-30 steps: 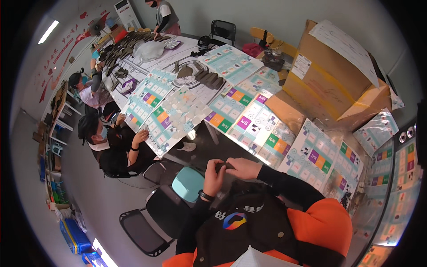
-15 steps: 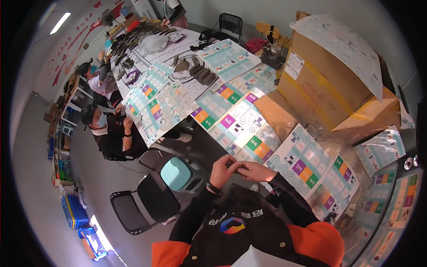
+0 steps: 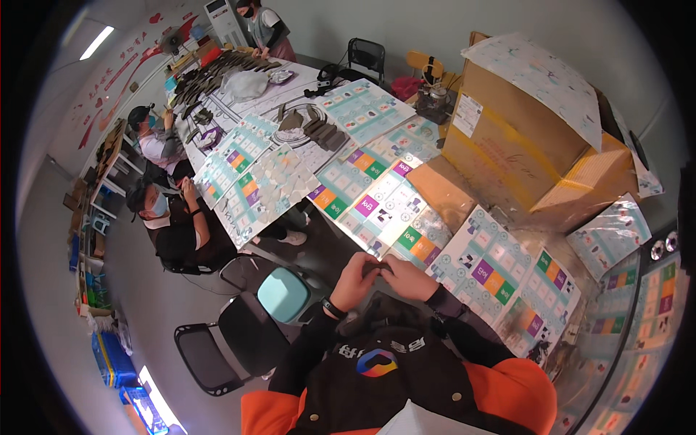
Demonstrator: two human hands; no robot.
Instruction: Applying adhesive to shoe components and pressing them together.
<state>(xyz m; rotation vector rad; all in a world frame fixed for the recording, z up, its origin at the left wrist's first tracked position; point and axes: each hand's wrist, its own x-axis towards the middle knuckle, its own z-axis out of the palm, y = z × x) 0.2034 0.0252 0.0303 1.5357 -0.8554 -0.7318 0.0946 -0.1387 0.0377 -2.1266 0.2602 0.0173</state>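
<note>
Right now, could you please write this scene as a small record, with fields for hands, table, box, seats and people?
Left hand: holds small dark piece
Right hand: also on this piece
Table: printed sheets; dark pieces, many toward far end
Box: large, cardboard, at right
Seats: black chair, light-blue seat, left of hands
Other people: seated person, left; second person beyond; standing person, far end

The tabletop in front of me carries printed sheets, heaped dark pieces, a clear plastic bag and a big cardboard box.
</note>
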